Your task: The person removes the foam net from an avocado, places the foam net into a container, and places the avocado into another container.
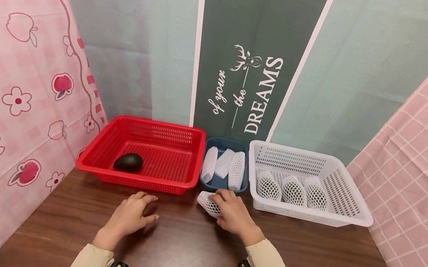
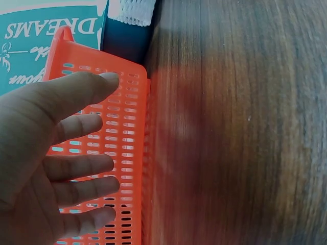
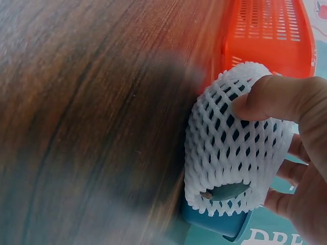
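Note:
My right hand [image 1: 236,214] grips an avocado in a white foam net sleeve [image 1: 208,203], just in front of the blue bin. The right wrist view shows the thumb pressed on the netting, other fingers behind it, and dark green avocado skin [image 3: 229,192] at the sleeve's open end. Over the table before the red basket [image 1: 138,183], my left hand [image 1: 126,217] holds nothing, its fingers apart and loosely extended. One bare dark avocado [image 1: 129,163] lies in that basket's left part.
Three white foam net sleeves [image 1: 236,170] lie in the blue bin [image 1: 218,183] between the baskets. At right, a white basket [image 1: 308,215] holds three netted avocados [image 1: 294,191]. Patterned cloths hang behind and on both sides of the wooden table [image 1: 181,255].

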`<state>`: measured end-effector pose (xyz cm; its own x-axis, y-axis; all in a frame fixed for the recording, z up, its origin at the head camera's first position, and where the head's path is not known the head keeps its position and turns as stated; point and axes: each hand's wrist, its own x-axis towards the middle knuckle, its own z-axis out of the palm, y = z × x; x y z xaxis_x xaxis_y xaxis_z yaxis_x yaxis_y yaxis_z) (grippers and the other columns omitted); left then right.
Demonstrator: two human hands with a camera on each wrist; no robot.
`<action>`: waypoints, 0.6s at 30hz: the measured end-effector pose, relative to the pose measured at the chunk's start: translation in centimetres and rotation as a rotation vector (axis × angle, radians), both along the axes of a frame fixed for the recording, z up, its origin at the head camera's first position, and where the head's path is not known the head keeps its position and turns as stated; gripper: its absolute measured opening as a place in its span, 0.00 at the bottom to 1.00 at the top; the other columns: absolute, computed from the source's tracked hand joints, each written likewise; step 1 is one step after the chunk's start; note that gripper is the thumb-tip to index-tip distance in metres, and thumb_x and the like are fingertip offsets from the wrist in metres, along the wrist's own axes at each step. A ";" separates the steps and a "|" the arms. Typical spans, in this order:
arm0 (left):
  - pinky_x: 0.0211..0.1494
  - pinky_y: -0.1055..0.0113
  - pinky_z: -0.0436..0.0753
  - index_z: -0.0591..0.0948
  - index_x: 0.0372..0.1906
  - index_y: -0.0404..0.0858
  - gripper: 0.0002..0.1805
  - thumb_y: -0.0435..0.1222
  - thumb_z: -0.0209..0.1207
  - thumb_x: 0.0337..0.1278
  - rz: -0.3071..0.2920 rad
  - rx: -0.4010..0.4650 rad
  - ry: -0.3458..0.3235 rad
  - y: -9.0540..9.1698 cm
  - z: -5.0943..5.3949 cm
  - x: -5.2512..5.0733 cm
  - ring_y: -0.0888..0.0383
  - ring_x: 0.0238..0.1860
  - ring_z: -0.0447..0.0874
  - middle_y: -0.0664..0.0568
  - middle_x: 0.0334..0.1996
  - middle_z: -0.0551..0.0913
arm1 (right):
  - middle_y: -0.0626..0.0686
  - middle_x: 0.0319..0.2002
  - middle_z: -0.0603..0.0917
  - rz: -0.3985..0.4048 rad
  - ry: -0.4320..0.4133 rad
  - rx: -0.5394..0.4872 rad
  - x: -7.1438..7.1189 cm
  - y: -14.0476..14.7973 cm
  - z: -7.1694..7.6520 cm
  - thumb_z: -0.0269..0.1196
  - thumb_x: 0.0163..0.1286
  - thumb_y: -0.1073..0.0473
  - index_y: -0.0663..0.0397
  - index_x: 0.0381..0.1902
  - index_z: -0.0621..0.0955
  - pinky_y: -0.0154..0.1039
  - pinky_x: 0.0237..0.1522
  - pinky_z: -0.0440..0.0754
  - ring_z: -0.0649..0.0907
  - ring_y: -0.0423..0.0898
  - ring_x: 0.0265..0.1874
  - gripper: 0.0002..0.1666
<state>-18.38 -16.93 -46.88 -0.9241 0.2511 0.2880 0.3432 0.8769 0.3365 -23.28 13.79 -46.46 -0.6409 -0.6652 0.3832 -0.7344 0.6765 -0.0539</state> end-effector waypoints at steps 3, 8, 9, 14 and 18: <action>0.39 0.47 0.77 0.82 0.45 0.38 0.25 0.44 0.71 0.38 0.000 0.000 -0.011 0.0 0.1 0.0 0.44 0.42 0.78 0.43 0.41 0.78 | 0.56 0.46 0.74 -0.004 -0.001 0.007 0.0 0.0 0.2 0.71 0.36 0.65 0.51 0.50 0.77 0.51 0.34 0.74 0.74 0.54 0.46 0.36; 0.38 0.48 0.77 0.81 0.46 0.38 0.25 0.44 0.71 0.39 -0.024 0.018 0.029 0.2 1.1 0.4 0.46 0.42 0.78 0.44 0.41 0.78 | 0.56 0.47 0.75 -0.035 -0.022 -0.008 0.4 0.3 1.2 0.73 0.39 0.62 0.52 0.53 0.76 0.51 0.37 0.73 0.74 0.54 0.48 0.38; 0.38 0.48 0.77 0.81 0.46 0.38 0.25 0.44 0.71 0.39 -0.031 0.020 0.047 0.3 1.4 0.5 0.46 0.42 0.78 0.44 0.40 0.78 | 0.56 0.47 0.75 -0.043 -0.026 -0.016 0.5 0.4 1.5 0.73 0.39 0.62 0.52 0.54 0.76 0.51 0.37 0.73 0.74 0.54 0.48 0.38; 0.37 0.48 0.77 0.82 0.46 0.37 0.27 0.44 0.72 0.36 -0.053 0.038 0.142 0.2 3.0 1.2 0.46 0.42 0.78 0.43 0.41 0.79 | 0.55 0.48 0.75 -0.079 -0.027 -0.039 0.9 1.0 2.2 0.73 0.41 0.60 0.52 0.54 0.75 0.50 0.35 0.73 0.74 0.54 0.47 0.37; 0.37 0.48 0.77 0.81 0.46 0.37 0.27 0.43 0.72 0.36 -0.066 0.052 0.160 0.4 3.9 1.0 0.46 0.43 0.78 0.43 0.42 0.79 | 0.54 0.48 0.75 -0.087 -0.016 -0.048 0.6 1.2 2.4 0.73 0.42 0.59 0.51 0.53 0.75 0.50 0.34 0.73 0.75 0.54 0.47 0.36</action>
